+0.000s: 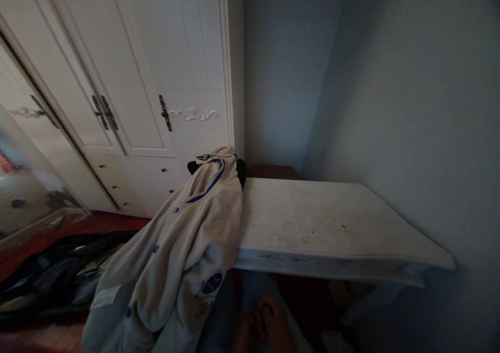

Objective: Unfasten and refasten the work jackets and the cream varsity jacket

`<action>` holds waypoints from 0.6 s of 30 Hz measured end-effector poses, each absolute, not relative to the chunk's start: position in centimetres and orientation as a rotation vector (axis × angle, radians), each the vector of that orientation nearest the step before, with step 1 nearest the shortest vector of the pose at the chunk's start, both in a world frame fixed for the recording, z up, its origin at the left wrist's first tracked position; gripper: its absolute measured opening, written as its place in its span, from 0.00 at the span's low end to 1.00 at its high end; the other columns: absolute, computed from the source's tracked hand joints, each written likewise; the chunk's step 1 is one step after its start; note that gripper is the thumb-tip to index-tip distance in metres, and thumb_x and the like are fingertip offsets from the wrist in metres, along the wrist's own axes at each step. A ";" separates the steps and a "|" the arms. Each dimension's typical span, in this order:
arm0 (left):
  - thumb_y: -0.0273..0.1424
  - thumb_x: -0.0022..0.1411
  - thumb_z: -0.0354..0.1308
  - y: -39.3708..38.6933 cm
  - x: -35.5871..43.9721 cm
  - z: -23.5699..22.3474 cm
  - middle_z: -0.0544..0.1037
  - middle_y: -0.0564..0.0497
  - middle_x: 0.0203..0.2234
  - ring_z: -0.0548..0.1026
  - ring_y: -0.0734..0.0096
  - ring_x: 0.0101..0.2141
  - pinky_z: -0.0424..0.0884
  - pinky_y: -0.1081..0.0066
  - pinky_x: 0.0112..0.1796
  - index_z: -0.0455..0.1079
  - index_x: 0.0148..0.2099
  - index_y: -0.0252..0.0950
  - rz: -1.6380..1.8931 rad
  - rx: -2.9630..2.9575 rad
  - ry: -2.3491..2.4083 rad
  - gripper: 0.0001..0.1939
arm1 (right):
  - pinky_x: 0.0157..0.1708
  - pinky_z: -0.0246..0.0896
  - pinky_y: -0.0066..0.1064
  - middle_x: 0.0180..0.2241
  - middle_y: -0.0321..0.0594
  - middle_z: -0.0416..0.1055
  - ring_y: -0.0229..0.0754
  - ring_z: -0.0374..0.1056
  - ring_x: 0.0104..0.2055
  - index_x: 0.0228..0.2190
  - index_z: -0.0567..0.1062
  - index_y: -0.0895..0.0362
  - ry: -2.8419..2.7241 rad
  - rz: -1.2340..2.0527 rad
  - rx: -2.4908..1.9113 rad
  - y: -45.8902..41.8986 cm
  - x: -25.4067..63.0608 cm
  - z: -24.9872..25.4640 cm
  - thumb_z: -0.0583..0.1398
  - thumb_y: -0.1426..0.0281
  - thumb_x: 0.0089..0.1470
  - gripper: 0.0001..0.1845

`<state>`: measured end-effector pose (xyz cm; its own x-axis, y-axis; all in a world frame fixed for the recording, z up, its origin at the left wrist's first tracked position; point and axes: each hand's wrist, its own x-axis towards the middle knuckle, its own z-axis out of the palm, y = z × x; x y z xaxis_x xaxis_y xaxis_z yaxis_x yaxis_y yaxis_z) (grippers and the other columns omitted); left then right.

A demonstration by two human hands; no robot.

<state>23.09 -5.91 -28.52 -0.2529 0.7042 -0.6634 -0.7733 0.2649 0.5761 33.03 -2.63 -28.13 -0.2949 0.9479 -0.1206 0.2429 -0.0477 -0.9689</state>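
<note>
Low in the frame, in dim light, my left hand [248, 328] and my right hand [274, 319] are close together over my lap. The fingers of both look curled inward. Whatever might be inside them is too dark to make out. Just left of them hangs a cream button-up jacket [195, 238] with blue buttons, blue collar trim and a dark round emblem. It drapes down from a dark support mostly hidden beneath it. Neither hand appears to touch the jacket. Above my hands runs the front edge of a worn white table [297, 217].
A white wardrobe [195, 46] with dark handles stands behind the jacket. Dark clothes or bags [58, 275] lie on the red floor covering at the left. A brown object [275, 172] shows behind the table. A grey wall [422, 108] borders the right side.
</note>
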 end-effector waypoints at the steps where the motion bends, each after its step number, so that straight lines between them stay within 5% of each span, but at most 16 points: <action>1: 0.33 0.45 0.61 -6.0 22.8 -29.0 0.68 0.54 0.14 0.69 0.67 0.14 0.64 0.71 0.17 0.68 0.24 0.41 1.413 -0.107 1.188 0.04 | 0.35 0.63 0.38 0.24 0.42 0.72 0.49 0.70 0.30 0.21 0.72 0.53 -1.599 1.398 -1.266 -2.5 32.8 -27.8 0.52 0.56 0.44 0.16; 8: 0.21 0.51 0.58 -6.1 21.7 -29.9 0.71 0.52 0.16 0.69 0.74 0.15 0.62 0.79 0.19 0.68 0.26 0.36 1.440 -0.313 1.201 0.05 | 0.35 0.62 0.40 0.24 0.40 0.73 0.51 0.70 0.31 0.21 0.73 0.50 -1.586 1.412 -1.193 -1.8 32.9 -27.1 0.53 0.59 0.42 0.12; 18: 0.22 0.60 0.54 -6.6 21.8 -29.0 0.74 0.50 0.17 0.72 0.73 0.17 0.66 0.77 0.20 0.70 0.28 0.34 1.436 -0.379 1.162 0.09 | 0.29 0.58 0.35 0.21 0.39 0.69 0.45 0.64 0.26 0.21 0.72 0.53 -1.445 1.471 -1.204 -1.2 33.2 -26.7 0.54 0.57 0.40 0.15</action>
